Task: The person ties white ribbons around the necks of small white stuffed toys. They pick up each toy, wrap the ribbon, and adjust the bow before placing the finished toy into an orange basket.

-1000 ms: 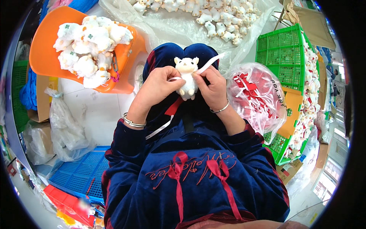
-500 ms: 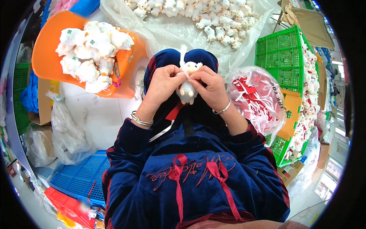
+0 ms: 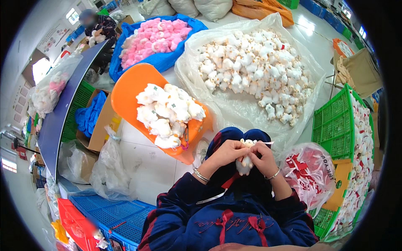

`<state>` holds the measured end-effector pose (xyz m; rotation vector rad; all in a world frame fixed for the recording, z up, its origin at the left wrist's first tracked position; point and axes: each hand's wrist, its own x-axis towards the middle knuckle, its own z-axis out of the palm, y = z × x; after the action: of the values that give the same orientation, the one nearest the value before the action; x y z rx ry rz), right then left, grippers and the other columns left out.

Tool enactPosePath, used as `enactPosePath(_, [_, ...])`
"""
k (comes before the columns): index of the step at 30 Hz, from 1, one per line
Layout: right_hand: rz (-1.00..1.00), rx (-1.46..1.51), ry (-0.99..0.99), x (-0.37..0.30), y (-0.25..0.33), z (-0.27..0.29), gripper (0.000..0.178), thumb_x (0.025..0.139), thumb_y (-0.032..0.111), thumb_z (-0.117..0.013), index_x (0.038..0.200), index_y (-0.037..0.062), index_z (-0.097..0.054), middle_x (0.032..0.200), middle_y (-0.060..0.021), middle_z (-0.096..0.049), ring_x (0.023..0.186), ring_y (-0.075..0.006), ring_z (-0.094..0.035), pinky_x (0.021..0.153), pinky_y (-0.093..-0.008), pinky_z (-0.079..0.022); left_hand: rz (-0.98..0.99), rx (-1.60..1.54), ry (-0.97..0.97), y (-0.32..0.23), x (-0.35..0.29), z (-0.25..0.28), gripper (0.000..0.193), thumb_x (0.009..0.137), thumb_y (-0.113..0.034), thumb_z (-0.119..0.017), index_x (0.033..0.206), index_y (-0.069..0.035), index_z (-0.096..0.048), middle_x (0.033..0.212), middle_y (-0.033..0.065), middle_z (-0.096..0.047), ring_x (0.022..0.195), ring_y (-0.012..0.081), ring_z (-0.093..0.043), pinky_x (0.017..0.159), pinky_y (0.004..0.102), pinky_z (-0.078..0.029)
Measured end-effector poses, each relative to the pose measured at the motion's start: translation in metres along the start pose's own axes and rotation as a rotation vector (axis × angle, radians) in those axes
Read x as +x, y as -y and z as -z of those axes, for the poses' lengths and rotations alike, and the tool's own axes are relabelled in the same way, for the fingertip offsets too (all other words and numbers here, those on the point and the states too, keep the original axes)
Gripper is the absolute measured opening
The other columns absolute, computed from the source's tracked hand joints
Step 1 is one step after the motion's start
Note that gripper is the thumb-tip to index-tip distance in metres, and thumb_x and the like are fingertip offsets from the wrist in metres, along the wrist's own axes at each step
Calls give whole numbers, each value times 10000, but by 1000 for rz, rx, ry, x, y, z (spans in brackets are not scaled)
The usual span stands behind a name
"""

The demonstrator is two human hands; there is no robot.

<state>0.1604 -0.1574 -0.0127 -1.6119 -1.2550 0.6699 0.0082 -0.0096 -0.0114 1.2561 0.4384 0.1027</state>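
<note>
A small white-and-grey plush toy (image 3: 244, 168) sits upright over my lap, held between both hands. My left hand (image 3: 228, 154) is closed, thumb and fingertips pinched at the toy's neck. From the other side my right hand (image 3: 265, 160) pinches close by, and a pale ribbon (image 3: 266, 142) sticks out past its fingers. My fingers hide the ribbon's middle and part of the toy's head. Below the toy, a red ribbon (image 3: 231, 181) with a white tail hangs across my dark blue trousers.
White plush toys lie on an orange stool (image 3: 125, 92) at left. A clear sheet (image 3: 190, 62) bears a heap of them ahead. At right are a bag of red ribbons (image 3: 307, 173) and a green crate (image 3: 333, 127). Pink plush pieces fill a blue sack (image 3: 115, 69); another person (image 3: 98, 27) sits beyond.
The view has swung up and left, showing more room ahead. Both hands remain at the toy's neck; the ribbon end that stood above its head now points right past my right hand.
</note>
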Motion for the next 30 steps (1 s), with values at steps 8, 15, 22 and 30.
enactPosePath(8, [155,81,38,-1,15,6,94,836,-12,-745,909,-2,-687,1131,-100,-639,956,-194,-636,821,-286,-508,22,303,56,-45,9,-9,287,950,-241,-713,772,-17,-690,672,-2,-642,547,55,-568,489,217,-428])
enactPosePath(15, [59,252,80,-3,0,6,69,861,15,-737,904,-1,-685,1163,-107,-672,1027,-196,-641,896,-305,-501,-60,399,-99,-39,10,-9,290,952,-279,-718,855,-5,-729,690,6,-669,548,50,-567,496,235,-460])
enactPosePath(22, [-236,514,56,4,0,9,127,962,88,-668,1036,-14,-688,1074,-10,-667,941,-83,-591,866,-261,-486,-99,307,-190,-25,16,-8,224,926,-239,-748,894,-17,-754,729,-17,-663,673,38,-594,566,225,-470])
enactPosePath(30, [-239,822,132,10,-20,8,95,957,53,-695,1048,27,-694,1034,4,-670,960,-92,-618,857,-262,-510,-109,198,-231,-27,21,-7,212,936,-228,-749,935,-18,-776,720,-32,-657,641,26,-574,565,196,-448])
